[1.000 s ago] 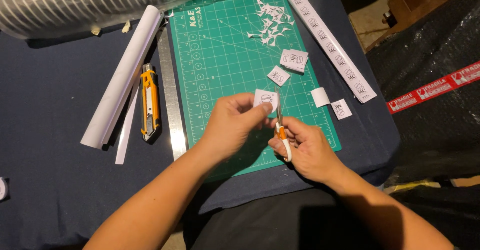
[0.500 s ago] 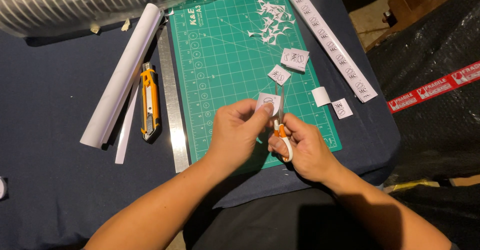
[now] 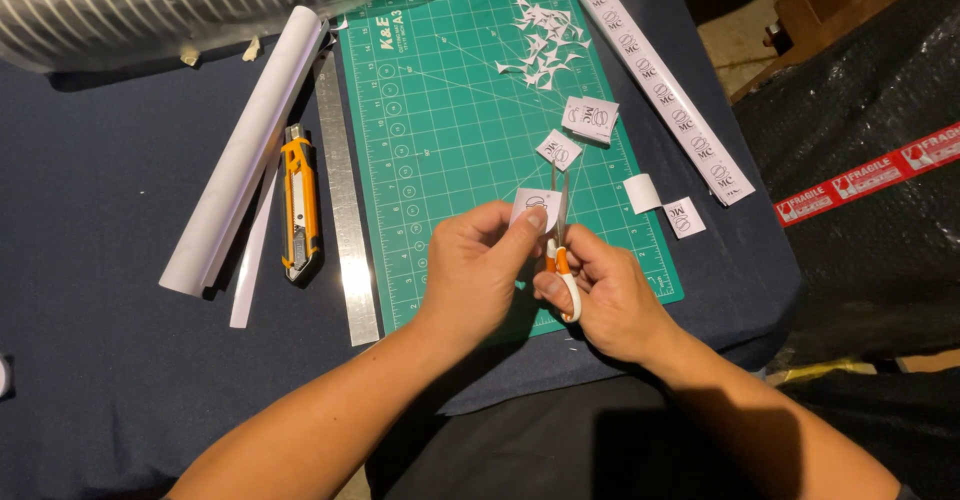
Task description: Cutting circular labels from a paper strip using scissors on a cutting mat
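Observation:
My left hand point(image 3: 478, 268) pinches a small white printed paper square point(image 3: 534, 206) between thumb and fingers, held above the green cutting mat point(image 3: 440, 110). Just to its right, my right hand point(image 3: 608, 300) grips small scissors with orange and white handles point(image 3: 560, 260). Their blades point up and away along the right edge of the paper square. Both hands hover over the near edge of the mat.
Cut paper squares point(image 3: 590, 118) and scraps point(image 3: 545, 40) lie on the mat, printed label strips point(image 3: 665, 90) at its right. Left of the mat sit a steel ruler point(image 3: 345, 210), an orange utility knife point(image 3: 300, 205) and a rolled white sheet point(image 3: 250, 150). Black wrapped bundle point(image 3: 870, 160) at right.
Both hands have shifted slightly right and toward me over the mat, keeping the paper square and scissors together. The pieces lying on the mat have not moved.

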